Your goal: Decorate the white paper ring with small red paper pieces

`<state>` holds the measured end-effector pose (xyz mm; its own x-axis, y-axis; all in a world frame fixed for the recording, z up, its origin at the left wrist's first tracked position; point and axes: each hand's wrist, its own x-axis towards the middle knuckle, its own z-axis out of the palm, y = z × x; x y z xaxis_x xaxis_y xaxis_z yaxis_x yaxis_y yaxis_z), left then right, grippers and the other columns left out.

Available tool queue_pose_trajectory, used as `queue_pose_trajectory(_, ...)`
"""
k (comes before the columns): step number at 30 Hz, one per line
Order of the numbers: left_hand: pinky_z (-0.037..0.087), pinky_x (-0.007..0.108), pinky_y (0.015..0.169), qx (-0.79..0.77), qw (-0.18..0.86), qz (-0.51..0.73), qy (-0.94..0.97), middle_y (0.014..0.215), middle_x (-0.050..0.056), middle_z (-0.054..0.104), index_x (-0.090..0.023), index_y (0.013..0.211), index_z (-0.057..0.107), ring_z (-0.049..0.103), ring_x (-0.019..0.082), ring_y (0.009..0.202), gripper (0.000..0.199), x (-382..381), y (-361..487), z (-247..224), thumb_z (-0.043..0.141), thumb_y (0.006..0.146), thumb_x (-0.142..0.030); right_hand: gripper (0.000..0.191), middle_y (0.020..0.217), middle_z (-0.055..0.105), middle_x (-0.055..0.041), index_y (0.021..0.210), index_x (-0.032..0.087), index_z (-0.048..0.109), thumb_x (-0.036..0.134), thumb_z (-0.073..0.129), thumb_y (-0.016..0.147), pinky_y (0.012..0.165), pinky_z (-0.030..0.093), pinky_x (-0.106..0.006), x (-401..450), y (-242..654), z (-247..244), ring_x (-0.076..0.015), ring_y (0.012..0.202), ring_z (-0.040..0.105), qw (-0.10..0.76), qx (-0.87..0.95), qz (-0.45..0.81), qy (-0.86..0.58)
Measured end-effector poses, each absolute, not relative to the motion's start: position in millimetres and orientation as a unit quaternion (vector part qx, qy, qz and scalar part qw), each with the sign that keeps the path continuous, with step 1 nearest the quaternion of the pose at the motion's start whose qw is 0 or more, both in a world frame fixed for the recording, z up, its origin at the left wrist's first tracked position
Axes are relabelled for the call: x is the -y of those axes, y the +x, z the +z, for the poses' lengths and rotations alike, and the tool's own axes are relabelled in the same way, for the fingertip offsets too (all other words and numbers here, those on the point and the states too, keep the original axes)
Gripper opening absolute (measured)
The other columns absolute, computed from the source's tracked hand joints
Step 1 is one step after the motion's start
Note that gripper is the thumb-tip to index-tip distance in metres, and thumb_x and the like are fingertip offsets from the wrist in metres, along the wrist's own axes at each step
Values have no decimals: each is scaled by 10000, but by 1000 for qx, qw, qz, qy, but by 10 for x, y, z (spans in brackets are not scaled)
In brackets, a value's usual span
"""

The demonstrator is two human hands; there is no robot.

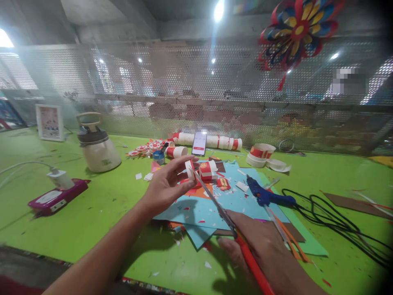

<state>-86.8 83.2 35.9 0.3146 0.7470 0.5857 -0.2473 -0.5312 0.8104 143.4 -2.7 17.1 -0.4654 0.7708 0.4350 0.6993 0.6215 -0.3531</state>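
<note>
Between its thumb and fingers, my left hand (168,183) holds a small white paper cup piece (189,169) over the middle of the table. My right hand (258,241) is closed round red-handled scissors (220,208), whose blade tips reach the edge of that piece. Just behind the blades is a red and white paper cup (208,169). Underneath lie light blue paper sheets (199,209) strewn with red and white scraps, with a small red packet (223,184) on them.
A blue glue gun (267,196) with a black cable lies to the right. Stacked cups (211,141) and a phone (199,143) stand behind. On the left are a purple power strip (59,196) and a large jug (97,149). Cup rings (260,155) sit back right.
</note>
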Motion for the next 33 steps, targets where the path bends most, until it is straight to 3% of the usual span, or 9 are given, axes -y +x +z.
queue_pose_trajectory(4, 550, 308, 972, -205, 437, 557, 676, 1331, 92, 606, -236, 1276, 582, 612, 216, 1173, 487, -823, -878, 358, 716, 818, -139, 344, 801, 700, -70, 1041, 195, 631, 437, 394, 980, 587, 517, -347, 36, 1422, 186, -223, 682, 657, 299, 845, 46, -440)
queue_pose_trajectory(7, 538, 337, 997, -217, 433, 555, 677, 1326, 98, 610, -224, 1284, 574, 624, 214, 1154, 500, -826, -898, 353, 721, 812, -147, 347, 775, 698, -62, 1094, 190, 629, 429, 405, 979, 562, 519, -348, 35, 1426, 179, -219, 646, 657, 305, 849, 39, -429)
queue_pose_trajectory(11, 530, 361, 1012, -226, 433, 552, 676, 1362, 102, 580, -224, 1293, 569, 625, 222, 1152, 518, -827, -907, 350, 727, 804, -161, 377, 823, 710, -80, 1164, 179, 614, 437, 407, 982, 585, 529, -368, 32, 1437, 143, -226, 663, 665, 313, 845, 33, -432)
queue_pose_trajectory(20, 531, 373, 1001, -262, 415, 552, 674, 1375, 135, 558, -184, 1307, 563, 614, 251, 1166, 549, -802, -882, 372, 734, 786, -206, 387, 844, 727, -113, 1080, 149, 654, 416, 389, 989, 559, 523, -352, 19, 1430, 187, -230, 664, 676, 277, 854, 18, -439)
queue_pose_trajectory(28, 486, 396, 1053, -268, 388, 550, 689, 1382, 138, 550, -179, 1307, 564, 592, 253, 1191, 531, -809, -880, 352, 718, 799, -208, 316, 737, 692, -50, 974, 185, 662, 402, 432, 962, 566, 473, -308, 42, 1408, 222, -193, 622, 631, 294, 836, 89, -454)
queue_pose_trajectory(33, 497, 386, 1033, -271, 377, 551, 693, 1298, 116, 605, -196, 1277, 579, 630, 226, 1114, 498, -845, -913, 339, 721, 799, -194, 299, 638, 613, 6, 863, 200, 644, 403, 446, 956, 515, 424, -230, 58, 1380, 378, -127, 554, 542, 309, 802, 227, -459)
